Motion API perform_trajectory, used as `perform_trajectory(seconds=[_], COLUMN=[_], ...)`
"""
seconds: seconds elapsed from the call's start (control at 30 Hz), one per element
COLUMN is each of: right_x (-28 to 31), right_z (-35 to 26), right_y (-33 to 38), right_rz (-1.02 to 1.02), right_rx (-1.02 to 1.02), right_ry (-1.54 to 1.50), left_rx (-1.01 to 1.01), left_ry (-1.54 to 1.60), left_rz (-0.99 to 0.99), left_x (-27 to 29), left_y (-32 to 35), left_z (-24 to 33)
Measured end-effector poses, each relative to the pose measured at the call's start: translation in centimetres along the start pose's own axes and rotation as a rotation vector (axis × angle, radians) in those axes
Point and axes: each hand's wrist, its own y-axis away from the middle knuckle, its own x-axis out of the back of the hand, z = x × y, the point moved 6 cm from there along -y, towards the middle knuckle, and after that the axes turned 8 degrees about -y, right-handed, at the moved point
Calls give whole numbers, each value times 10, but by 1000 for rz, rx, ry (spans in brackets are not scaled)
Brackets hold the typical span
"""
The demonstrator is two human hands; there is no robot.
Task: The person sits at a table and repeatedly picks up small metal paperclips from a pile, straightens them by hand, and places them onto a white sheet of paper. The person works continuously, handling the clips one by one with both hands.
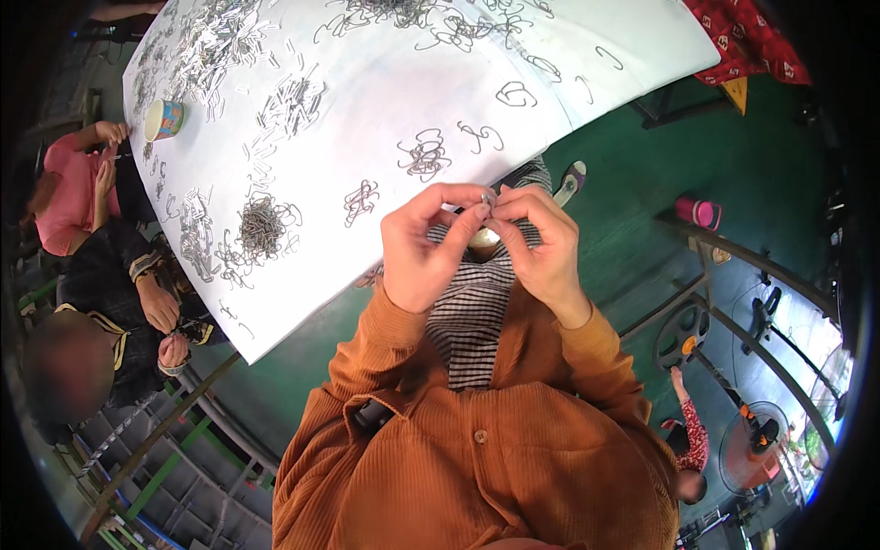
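Note:
My left hand [423, 246] and my right hand [543, 243] meet over my lap, just off the near edge of the table. Thumbs and forefingers of both are pinched together around a small shiny metal piece [487, 198]; its exact kind is too small to make out. Below the fingers a pale rounded thing [483, 240] shows between my hands, partly hidden. On the white tabletop [367, 110] closest to my hands lie a small heap of bent dark wire hooks [423, 156] and another small heap of hooks [361, 200].
A dense pile of dark curved pieces [261, 225] and scattered short silvery strips [291, 103] cover the table's left part. A paper cup [165, 120] stands there. Two people work along the left edge. To the right are a pink container [698, 213], metal rails and a floor fan [753, 447].

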Motion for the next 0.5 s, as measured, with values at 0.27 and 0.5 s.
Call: perform_trajectory(seconds=[0.27, 0.5], right_x=[23, 8], right_z=[13, 147], right_y=[-75, -219], right_rz=[82, 165], right_rx=[113, -34], right_ry=[179, 652], left_rx=[-115, -171], left_ry=[-95, -37], left_rz=[-72, -41], left_x=[-5, -1], left_y=[24, 29], left_z=[8, 10])
